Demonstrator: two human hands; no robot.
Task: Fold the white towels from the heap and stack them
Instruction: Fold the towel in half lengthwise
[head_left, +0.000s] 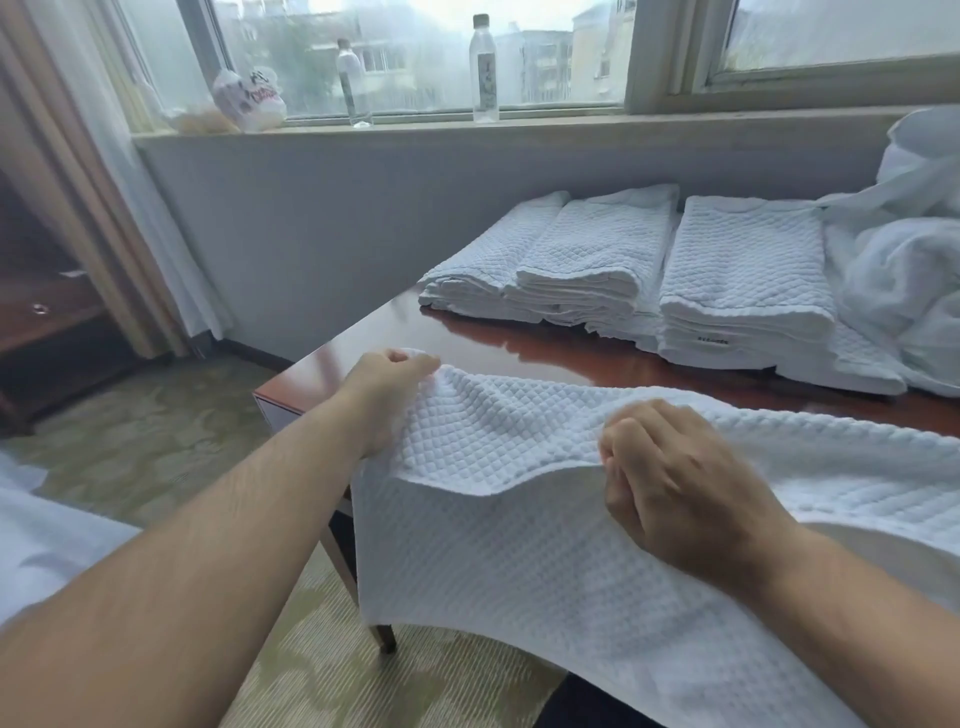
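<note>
Both hands, left (387, 387) and right (675, 488), pinch the towel (519, 519) draped over the table (545, 345) edge, and uneven pulling could skew the fold.

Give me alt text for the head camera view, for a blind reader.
A person's left hand and right hand grip a white waffle towel draped over the edge of a wooden table. Behind it sit stacks of folded towels, with the unfolded heap at right.
</note>
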